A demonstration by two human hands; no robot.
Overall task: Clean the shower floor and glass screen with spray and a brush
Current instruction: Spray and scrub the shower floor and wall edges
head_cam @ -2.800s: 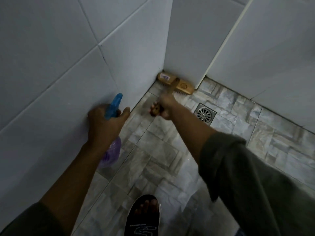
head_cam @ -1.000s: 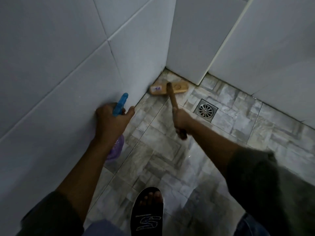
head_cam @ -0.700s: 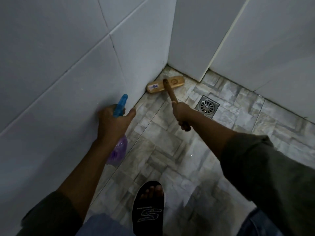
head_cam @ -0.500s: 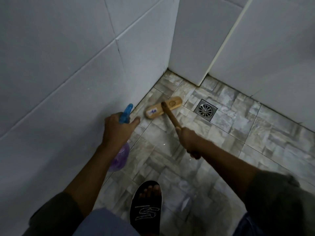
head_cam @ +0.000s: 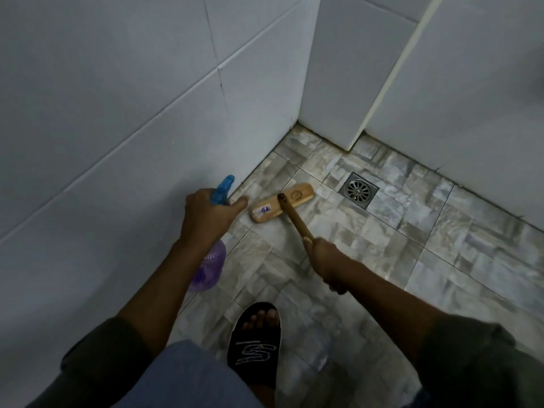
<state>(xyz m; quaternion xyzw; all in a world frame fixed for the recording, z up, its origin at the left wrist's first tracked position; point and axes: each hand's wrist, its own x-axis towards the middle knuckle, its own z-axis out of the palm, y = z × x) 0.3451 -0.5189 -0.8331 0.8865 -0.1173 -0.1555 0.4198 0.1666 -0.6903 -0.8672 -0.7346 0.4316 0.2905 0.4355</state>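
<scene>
I see dim, bluish light; faint sheen on wet floor tiles [head_cam: 368,245]; soft focus throughout; wide-angle bending wall lines at edges.

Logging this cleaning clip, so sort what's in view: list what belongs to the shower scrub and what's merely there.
In the job:
- spray bottle, held by the left hand
- wooden brush, handle gripped by the right hand
- tiled shower floor under the brush head

Merely there:
- floor drain
- black slide sandal
- white wall tiles

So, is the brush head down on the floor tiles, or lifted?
Down: the brush head lies on the floor, wooden back up; the right hand grips its handle.
</scene>
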